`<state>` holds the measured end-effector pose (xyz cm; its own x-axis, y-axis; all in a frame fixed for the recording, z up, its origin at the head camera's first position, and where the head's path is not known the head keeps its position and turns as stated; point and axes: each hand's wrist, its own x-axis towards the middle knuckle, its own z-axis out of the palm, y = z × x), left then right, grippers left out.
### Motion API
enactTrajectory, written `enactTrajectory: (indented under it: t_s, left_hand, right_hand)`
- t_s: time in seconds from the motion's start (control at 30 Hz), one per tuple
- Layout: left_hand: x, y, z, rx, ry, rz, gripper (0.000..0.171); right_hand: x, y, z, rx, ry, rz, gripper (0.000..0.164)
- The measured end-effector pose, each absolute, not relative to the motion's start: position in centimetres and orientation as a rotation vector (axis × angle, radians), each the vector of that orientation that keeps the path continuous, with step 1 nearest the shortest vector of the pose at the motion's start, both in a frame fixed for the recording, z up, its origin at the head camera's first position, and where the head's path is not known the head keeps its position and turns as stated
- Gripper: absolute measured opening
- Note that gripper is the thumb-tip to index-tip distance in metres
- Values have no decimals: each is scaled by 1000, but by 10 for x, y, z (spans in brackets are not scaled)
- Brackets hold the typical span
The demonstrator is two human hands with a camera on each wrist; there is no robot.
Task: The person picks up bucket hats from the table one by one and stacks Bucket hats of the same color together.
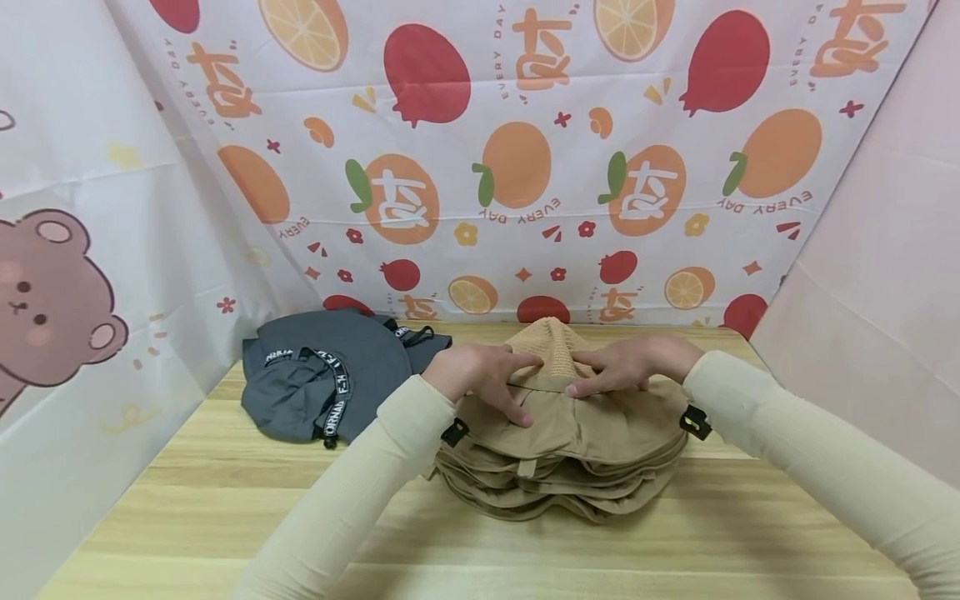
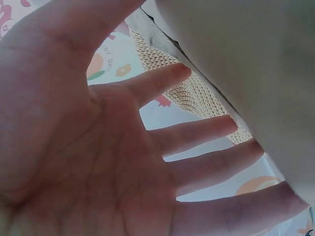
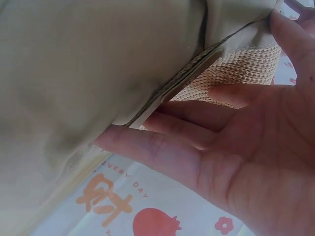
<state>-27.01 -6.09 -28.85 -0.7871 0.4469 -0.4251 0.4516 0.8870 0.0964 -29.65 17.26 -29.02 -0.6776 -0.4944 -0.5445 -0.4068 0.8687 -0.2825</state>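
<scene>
A pile of khaki sun hats (image 1: 570, 479) lies on the table, its brims layered and wavy. The top one has a tan mesh crown (image 1: 553, 342), which rises to a peak at the back. At its left side my left hand (image 1: 491, 375) rests with fingers spread, the thumb on the khaki fabric and a fingertip by the mesh. The left wrist view shows those fingers (image 2: 206, 169) straight against the cloth edge. On the other side my right hand (image 1: 626, 362) touches the mesh and seam, its fingers (image 3: 157, 147) extended along the fabric; some fingertips are hidden.
Dark grey hats (image 1: 360, 358) with lettered straps lie on the left of the wooden table (image 1: 202, 500). A fruit-print curtain (image 1: 450, 192) hangs behind the table, and pale cloth walls flank it. Black clips (image 1: 695, 422) hang at both wrists.
</scene>
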Motion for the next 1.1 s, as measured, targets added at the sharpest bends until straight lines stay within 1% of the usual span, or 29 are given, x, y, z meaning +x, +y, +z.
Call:
enactTrajectory:
  t_s: [0.2, 0.33, 0.43, 0.57, 0.87, 1.1]
  left_hand:
    - [-268, -65, -291, 680, 2607, 19, 94]
    - [-266, -68, -288, 698, 2624, 49, 91]
    - [-264, -71, -284, 732, 2642, 70, 90]
    - [-261, -80, -282, 810, 2657, 141, 91]
    - [-258, -122, -280, 994, 2725, 439, 79]
    - [-251, -158, -286, 1002, 2742, 509, 75]
  right_hand:
    - [-294, 169, -291, -677, 2432, -140, 93]
    - [-293, 168, -291, -774, 2456, -135, 92]
    - [-291, 167, -289, -842, 2486, -116, 92]
    - [-284, 167, -287, -857, 2525, -86, 92]
    - [-272, 169, -283, -919, 2604, -80, 89]
    - [-259, 176, -264, -939, 2680, -147, 75]
